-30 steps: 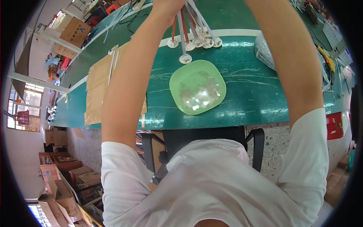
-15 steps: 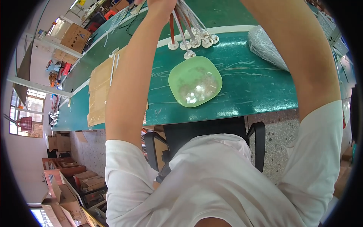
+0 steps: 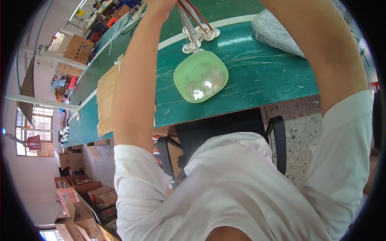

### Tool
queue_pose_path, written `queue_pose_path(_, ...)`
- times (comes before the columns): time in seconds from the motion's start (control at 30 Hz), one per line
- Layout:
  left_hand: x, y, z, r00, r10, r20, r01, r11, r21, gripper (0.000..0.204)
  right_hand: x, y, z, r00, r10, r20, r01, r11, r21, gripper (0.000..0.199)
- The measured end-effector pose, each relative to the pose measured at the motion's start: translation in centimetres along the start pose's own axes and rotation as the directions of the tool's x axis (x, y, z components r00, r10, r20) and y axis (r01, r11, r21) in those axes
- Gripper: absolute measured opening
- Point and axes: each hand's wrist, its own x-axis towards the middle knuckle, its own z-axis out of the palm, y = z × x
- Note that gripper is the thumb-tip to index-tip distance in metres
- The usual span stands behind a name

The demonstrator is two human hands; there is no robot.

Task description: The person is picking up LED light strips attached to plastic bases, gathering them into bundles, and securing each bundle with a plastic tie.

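Observation:
At the top edge is my left hand (image 3: 161,7), only partly in the picture; its fingers are cut off. Close beside it, long slender rods (image 3: 188,25), some clear and some reddish-brown, slant down to white round ends (image 3: 208,35) on the green table. Whether that hand grips them cannot be made out. My right forearm reaches up past the top edge, and its hand is outside the picture. Nearer to me, just below the rod ends, stands a light green bowl (image 3: 185,69) with small clear, shiny pieces in it.
A clear plastic-wrapped bundle (image 3: 275,34) lies right of the rods. Flattened brown cardboard (image 3: 106,102) covers the table's left part. A black chair (image 3: 225,121) stands at the near edge of the green table (image 3: 265,86). Open cardboard boxes (image 3: 82,219) are on the floor, lower left.
The whole view has shifted, so the bowl and table sit higher and further left. The rods are arranged differently, with reddish-brown ones now on the right side and fewer white ends showing.

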Motion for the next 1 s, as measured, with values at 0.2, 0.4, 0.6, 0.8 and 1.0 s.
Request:
queue_pose_path(0.2,-0.3,0.1,0.9,0.995,-0.070,-0.071,0.068,0.997,-0.031,0.014,-0.8,-0.6,0.1,0.956,0.029,0.292,-0.051,0.996,0.069,0.075)
queue_pose_path(0.4,1.2,0.2,1.2,0.980,-0.127,-0.156,0.125,0.992,-0.023,0.019,-0.9,0.1,-0.9,0.986,-0.009,0.168,-0.017,0.988,0.151,0.066)
queue_pose_path(0.6,6.1,0.1,0.0,0.983,0.024,-0.180,-0.048,0.991,-0.128,0.024,-7.9,1.9,-0.9,0.480,0.125,-0.868,0.157,0.962,0.225,0.036)
queue_pose_path(0.8,7.3,7.1,-0.9,0.994,0.107,0.026,-0.104,0.989,-0.102,0.014,-12.6,-0.9,2.8,0.647,0.214,-0.732,0.040,0.949,0.313,0.058)
queue_pose_path(1.0,0.9,17.6,1.2,0.961,0.155,0.228,-0.040,0.898,-0.438,0.025,-15.3,-6.5,-4.2,0.886,0.427,-0.183,-0.084,0.535,0.841,0.063)
